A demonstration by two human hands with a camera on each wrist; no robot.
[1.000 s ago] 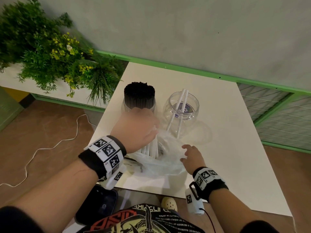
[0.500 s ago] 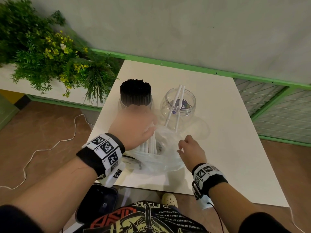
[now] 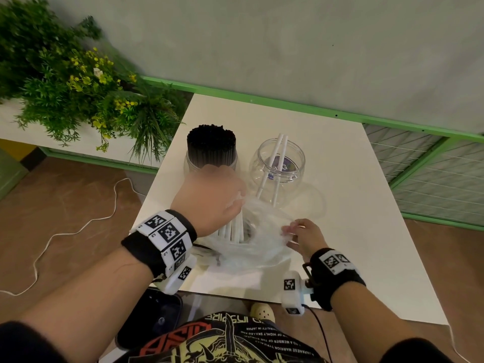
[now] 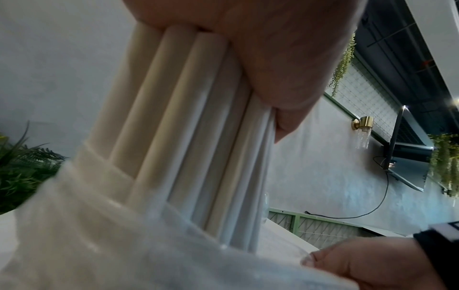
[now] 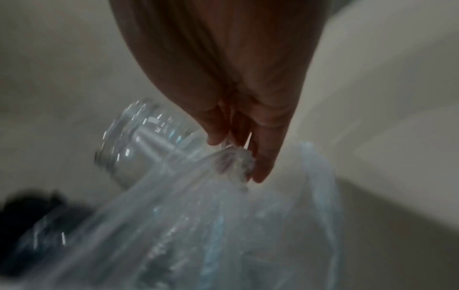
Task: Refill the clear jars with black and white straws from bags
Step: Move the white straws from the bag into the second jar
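Note:
On the white table (image 3: pixel 353 205) stand two clear jars. The left jar (image 3: pixel 211 155) is packed with black straws. The right jar (image 3: pixel 277 166) holds two white straws (image 3: pixel 275 158). In front of them lies a clear plastic bag (image 3: pixel 256 244). My left hand (image 3: pixel 212 200) grips a bundle of white straws (image 3: pixel 233 229), whose lower ends stand in the bag; the left wrist view shows the bundle (image 4: pixel 188 121) close up in my fingers. My right hand (image 3: pixel 301 237) pinches the bag's edge (image 5: pixel 236 160) at its right side.
A green planter with yellow flowers (image 3: pixel 78 87) borders the table's left side. A green rail (image 3: pixel 288 104) and a wall run behind it. A white cable (image 3: pixel 65 234) lies on the brown floor at left. A dark object (image 3: pixel 152 318) sits below the near table edge.
My right hand has shifted along the bag's right edge and now pinches the plastic. My left hand keeps its grip on the white straw bundle with little movement.

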